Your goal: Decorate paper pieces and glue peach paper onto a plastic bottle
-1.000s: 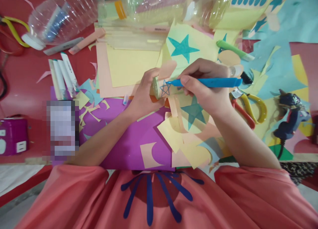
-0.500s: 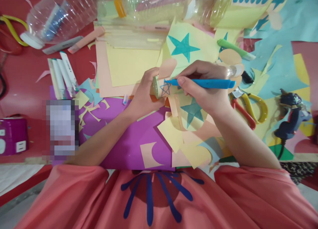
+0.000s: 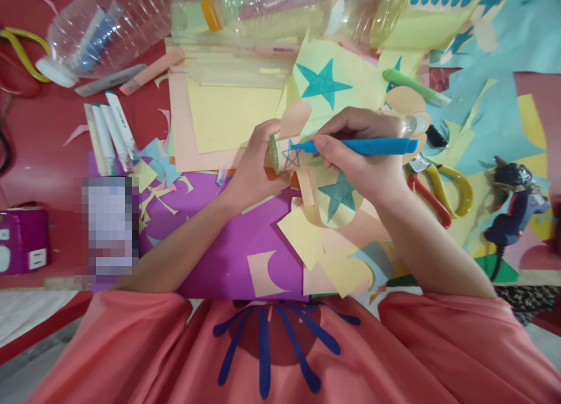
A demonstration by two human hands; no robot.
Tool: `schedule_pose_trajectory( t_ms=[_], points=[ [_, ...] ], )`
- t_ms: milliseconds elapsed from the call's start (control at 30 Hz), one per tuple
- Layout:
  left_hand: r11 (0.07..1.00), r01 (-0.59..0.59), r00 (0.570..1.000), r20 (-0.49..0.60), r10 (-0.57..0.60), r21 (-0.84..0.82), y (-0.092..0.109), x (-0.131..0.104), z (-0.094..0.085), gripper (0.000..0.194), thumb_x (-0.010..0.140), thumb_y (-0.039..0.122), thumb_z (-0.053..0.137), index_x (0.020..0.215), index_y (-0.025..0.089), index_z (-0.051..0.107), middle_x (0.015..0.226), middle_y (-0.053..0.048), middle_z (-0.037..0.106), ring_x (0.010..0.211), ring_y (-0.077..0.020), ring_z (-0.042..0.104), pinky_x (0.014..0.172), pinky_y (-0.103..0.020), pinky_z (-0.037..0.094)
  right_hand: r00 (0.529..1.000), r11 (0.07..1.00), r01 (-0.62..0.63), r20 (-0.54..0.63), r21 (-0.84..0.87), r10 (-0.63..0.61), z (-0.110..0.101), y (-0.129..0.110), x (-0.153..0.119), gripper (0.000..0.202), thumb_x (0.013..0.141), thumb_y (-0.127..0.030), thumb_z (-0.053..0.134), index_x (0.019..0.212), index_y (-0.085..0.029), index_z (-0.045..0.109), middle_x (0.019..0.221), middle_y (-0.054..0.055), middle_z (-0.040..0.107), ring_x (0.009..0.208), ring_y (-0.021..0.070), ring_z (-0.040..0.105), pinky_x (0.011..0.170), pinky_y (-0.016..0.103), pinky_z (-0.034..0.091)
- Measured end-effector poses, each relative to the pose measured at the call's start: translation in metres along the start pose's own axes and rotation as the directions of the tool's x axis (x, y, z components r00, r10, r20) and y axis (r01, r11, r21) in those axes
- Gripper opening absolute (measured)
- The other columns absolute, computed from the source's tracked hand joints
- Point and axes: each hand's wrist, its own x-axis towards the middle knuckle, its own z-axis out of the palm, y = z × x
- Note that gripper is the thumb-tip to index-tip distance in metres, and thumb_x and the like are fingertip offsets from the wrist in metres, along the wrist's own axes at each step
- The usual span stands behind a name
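My left hand is wrapped round the base end of a small clear plastic bottle lying on its side. A pale paper band around it bears a blue outlined star. Pinched in my right hand is a blue marker, its tip touching the paper at the star's upper part. Rounded paper pieces stick out from the bottle, one peach petal above the star. Below my right hand shows a pale paper piece with a teal star. My right hand hides the bottle's middle.
Large clear bottles lie along the back. Several markers rest at left, near a blurred phone. Red-and-yellow-handled pliers and a dark corded tool lie at right. Paper scraps cover a purple sheet.
The marker has shifted very slightly, its tip now a little lower on the star. My left hand and the bottle stay almost still.
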Motion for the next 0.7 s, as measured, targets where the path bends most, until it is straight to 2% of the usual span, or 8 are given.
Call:
schedule_pose_trajectory(
  t_ms=[100, 233, 367, 567, 700],
  points=[
    [0.999, -0.029, 1.0, -0.002, 0.029, -0.02, 0.0006, 0.0008, 0.0, 0.058, 0.088, 0.05, 0.058, 0.134, 0.026, 0.031, 0.135, -0.013, 0.046, 0.131, -0.0309, 0.046, 0.106, -0.053, 0.045, 1.0, 1.0, 0.0, -0.001, 0.002, 0.0, -0.0004, 0.0003, -0.0003, 0.018, 0.084, -0.022, 0.063, 0.067, -0.021, 0.06, 0.06, -0.003, 0.057, 0.058, 0.0104, 0.057, 0.054, 0.026, 0.045],
    [1.0, -0.012, 1.0, 0.005, 0.012, -0.012, 0.0015, 0.0007, -0.0013, 0.057, 0.089, 0.048, 0.059, 0.134, 0.026, 0.031, 0.134, -0.012, 0.046, 0.132, -0.0296, 0.046, 0.106, -0.052, 0.044, 1.0, 1.0, 0.017, -0.019, 0.002, -0.017, 0.0, 0.0005, -0.0006, 0.017, 0.084, -0.02, 0.062, 0.067, -0.02, 0.059, 0.06, -0.004, 0.056, 0.055, 0.0093, 0.055, 0.053, 0.026, 0.043],
    [0.999, -0.038, 0.999, -0.005, 0.038, -0.029, 0.0008, 0.0004, -0.0016, 0.057, 0.089, 0.053, 0.056, 0.134, 0.027, 0.032, 0.133, -0.012, 0.046, 0.131, -0.0293, 0.046, 0.106, -0.053, 0.045, 0.999, 1.0, 0.026, -0.025, -0.004, -0.026, 0.0003, 0.0008, -0.0007, 0.018, 0.081, -0.015, 0.062, 0.065, -0.02, 0.057, 0.058, -0.005, 0.055, 0.054, 0.0084, 0.053, 0.052, 0.025, 0.042],
    [1.0, 0.013, 1.0, -0.013, -0.014, -0.023, 0.0042, 0.0001, -0.0014, 0.054, 0.089, 0.048, 0.057, 0.132, 0.026, 0.033, 0.132, -0.011, 0.047, 0.13, -0.0289, 0.048, 0.104, -0.049, 0.046, 0.997, 0.999, 0.047, -0.065, 0.0, -0.047, -0.0013, 0.0029, -0.0019, 0.016, 0.082, -0.017, 0.059, 0.067, -0.021, 0.057, 0.056, -0.006, 0.053, 0.049, 0.0066, 0.049, 0.048, 0.023, 0.04],
    [1.0, 0.015, 1.0, -0.01, -0.015, -0.011, 0.0051, 0.0006, -0.0022, 0.055, 0.09, 0.052, 0.056, 0.132, 0.026, 0.033, 0.131, -0.011, 0.048, 0.128, -0.0276, 0.049, 0.104, -0.049, 0.047, 0.996, 0.999, 0.04, -0.077, -0.027, -0.042, -0.0017, 0.0036, -0.0027, 0.017, 0.081, -0.017, 0.06, 0.065, -0.021, 0.056, 0.056, -0.005, 0.054, 0.049, 0.0063, 0.048, 0.047, 0.022, 0.041]
  ],
)
